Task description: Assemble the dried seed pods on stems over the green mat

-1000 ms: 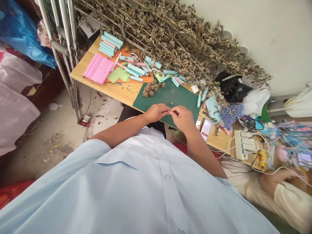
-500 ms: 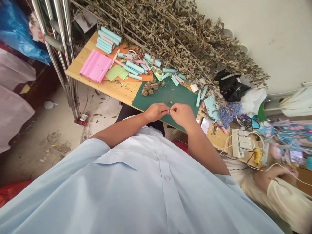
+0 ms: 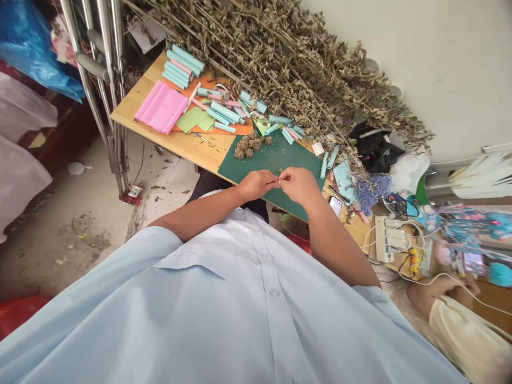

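Note:
Over the near edge of the dark green mat (image 3: pixel 236 168), my left hand (image 3: pixel 254 184) and my right hand (image 3: pixel 299 185) meet fingertip to fingertip. Both are closed in a pinch. Whatever sits between the fingers is too small to make out. Beyond my left hand, a small heap of brown, crumbly balls (image 3: pixel 247 145) rests on the mat. A tiny brown crumb (image 3: pixel 280 171) lies just past the fingertips of my right hand.
Dried leafy stalks (image 3: pixel 272 64) cover the table's back. Blue paper rolls (image 3: pixel 224 111) and pink paper (image 3: pixel 162 106) lie left. Metal crutches (image 3: pixel 109 96) stand beside the table. At right are a phone (image 3: pixel 335 206), a power strip (image 3: pixel 384 240) and another person's arm (image 3: pixel 426 292).
The view has shifted slightly, so the table's things sit a little differently in the frame. My hands stay pinched together, with my right hand turned slightly over the crumb.

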`<state>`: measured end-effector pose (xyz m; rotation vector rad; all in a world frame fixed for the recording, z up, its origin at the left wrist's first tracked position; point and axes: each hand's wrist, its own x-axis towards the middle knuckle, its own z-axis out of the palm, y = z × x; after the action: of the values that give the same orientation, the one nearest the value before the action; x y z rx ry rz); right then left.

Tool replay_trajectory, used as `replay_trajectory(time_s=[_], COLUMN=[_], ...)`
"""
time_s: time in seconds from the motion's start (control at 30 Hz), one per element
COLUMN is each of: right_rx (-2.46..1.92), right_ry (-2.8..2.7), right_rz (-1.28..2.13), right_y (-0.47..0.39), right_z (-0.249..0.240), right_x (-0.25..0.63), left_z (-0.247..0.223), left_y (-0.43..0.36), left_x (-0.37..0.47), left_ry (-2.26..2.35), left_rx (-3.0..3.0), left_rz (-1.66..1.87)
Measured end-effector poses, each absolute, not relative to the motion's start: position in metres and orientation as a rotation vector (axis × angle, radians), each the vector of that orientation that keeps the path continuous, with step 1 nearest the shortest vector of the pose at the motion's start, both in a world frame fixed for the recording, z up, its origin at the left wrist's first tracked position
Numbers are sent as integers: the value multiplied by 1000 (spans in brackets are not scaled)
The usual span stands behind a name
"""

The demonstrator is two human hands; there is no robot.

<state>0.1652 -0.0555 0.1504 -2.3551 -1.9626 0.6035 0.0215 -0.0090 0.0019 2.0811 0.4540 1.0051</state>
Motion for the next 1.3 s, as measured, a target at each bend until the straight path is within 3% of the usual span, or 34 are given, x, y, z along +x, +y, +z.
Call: replay_trajectory(time_s=[0.3, 0.47, 0.63, 0.9, 1.3], right_rx=[-2029, -1941, -1919, -2171, -2068], right_ry=[-1754, -1799, -1929, -1743, -2112], right_rz=[794, 624, 533, 734, 635], right_y=[-84, -90, -88, -76, -75], right_z=[125, 114, 120, 137, 151], right_x=[183, 187, 185, 179, 180], left_z=[1, 3, 7, 11, 11], left_y=[-10, -9, -10, -12, -13], left_x=[21, 20, 19, 17, 16], left_ry=[466, 456, 477, 445, 435], left_rx=[2077, 2085, 2072, 2044, 2030], left_rz=[986, 962, 939, 941, 945])
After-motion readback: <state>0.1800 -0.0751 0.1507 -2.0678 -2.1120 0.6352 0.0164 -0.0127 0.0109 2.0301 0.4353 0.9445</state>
